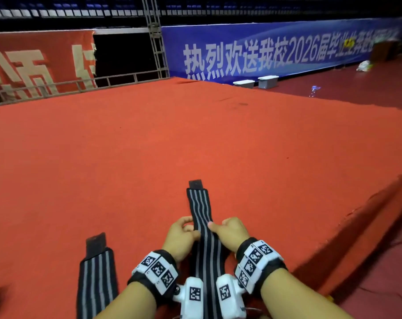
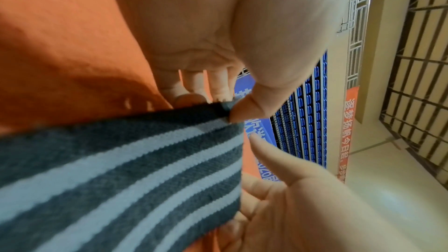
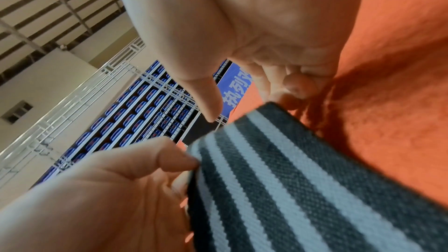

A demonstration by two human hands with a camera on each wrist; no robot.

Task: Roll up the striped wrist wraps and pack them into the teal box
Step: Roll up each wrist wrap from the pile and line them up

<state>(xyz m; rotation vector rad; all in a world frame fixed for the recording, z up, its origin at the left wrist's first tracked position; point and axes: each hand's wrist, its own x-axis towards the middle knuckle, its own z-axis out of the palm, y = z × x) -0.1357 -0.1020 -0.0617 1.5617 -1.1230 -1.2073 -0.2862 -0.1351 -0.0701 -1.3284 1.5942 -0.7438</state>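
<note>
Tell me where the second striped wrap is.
In the head view, the second wrap lies flat on the red carpet, untouched, just left of the left hand.

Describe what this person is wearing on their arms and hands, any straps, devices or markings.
Both forearms and hands are bare, without sleeves or gloves. The left hand and right hand each have a black band round the wrist carrying white blocks printed with black-and-white square coded markers. A white boxy camera unit, also bearing a marker, hangs from each band on the inner side. A thin cable shows near the right unit.
</note>
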